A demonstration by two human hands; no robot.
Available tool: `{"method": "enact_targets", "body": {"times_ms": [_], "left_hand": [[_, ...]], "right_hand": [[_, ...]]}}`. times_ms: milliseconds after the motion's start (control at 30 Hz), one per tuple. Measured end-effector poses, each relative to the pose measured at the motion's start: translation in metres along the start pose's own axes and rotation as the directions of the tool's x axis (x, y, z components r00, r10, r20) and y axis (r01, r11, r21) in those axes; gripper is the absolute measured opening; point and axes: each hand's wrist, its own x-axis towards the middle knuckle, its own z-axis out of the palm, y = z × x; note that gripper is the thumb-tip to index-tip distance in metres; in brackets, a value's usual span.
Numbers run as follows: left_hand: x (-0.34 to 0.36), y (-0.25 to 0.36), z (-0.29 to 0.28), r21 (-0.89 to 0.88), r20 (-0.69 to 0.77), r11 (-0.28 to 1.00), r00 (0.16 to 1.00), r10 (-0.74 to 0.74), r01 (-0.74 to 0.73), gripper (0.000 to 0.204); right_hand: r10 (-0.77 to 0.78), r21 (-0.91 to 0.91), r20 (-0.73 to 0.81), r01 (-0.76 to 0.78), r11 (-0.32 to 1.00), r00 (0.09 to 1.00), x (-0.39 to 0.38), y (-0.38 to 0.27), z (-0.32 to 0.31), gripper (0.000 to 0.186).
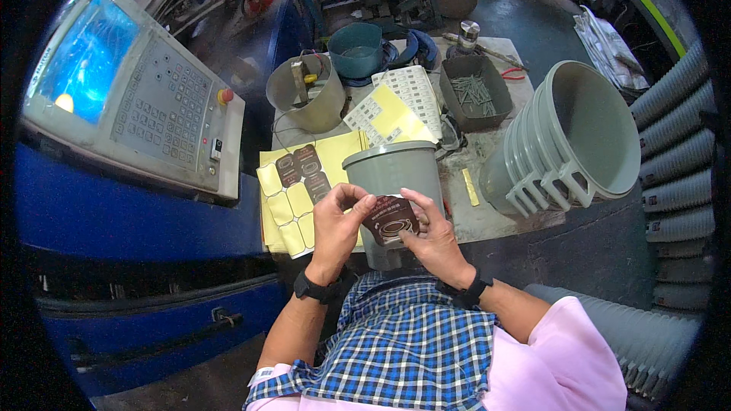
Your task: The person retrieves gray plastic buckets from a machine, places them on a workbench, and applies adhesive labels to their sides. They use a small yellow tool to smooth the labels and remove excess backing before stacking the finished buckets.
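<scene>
Between my two hands is a dark brown sticker label [392, 222] with a pale cup-like drawing. My left hand [342, 221] pinches its upper left edge, and my right hand [436, 238] grips its right side with thumb and fingers. Behind the label, close to my body, stands a grey plastic bucket [392, 170] with its rim up. Left of the bucket lies a yellow backing sheet [291, 217], with several brown labels [306, 161] still on its upper part and bare label outlines below. Whether the label touches the bucket wall I cannot tell.
Nested grey buckets with handles [560, 144] lie tilted at the right. Farther back are a bin of screws or nails [474, 99], a sticker sheet [415, 95], a grey tub [306, 99] and a teal bucket [355, 49]. A machine control panel [152, 99] stands left; stacked buckets [681, 175] line the right.
</scene>
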Motion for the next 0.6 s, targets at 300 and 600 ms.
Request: {"method": "enact_targets", "body": {"times_ms": [300, 600], "left_hand": [[0.023, -0.033, -0.004, -0.023, 0.11, 0.987, 0.981, -0.159, 0.162, 0.014], [0.053, -0.102, 0.019, 0.464, 0.052, 0.884, 0.998, 0.041, -0.06, 0.018]], "right_hand": [[0.477, 0.166, -0.013, -0.468, 0.868, 0.879, 0.007, 0.048, -0.015, 0.024], [0.571, 0.142, -0.15, -0.554, 0.821, 0.807, 0.0, 0.085, 0.004, 0.028]]}}
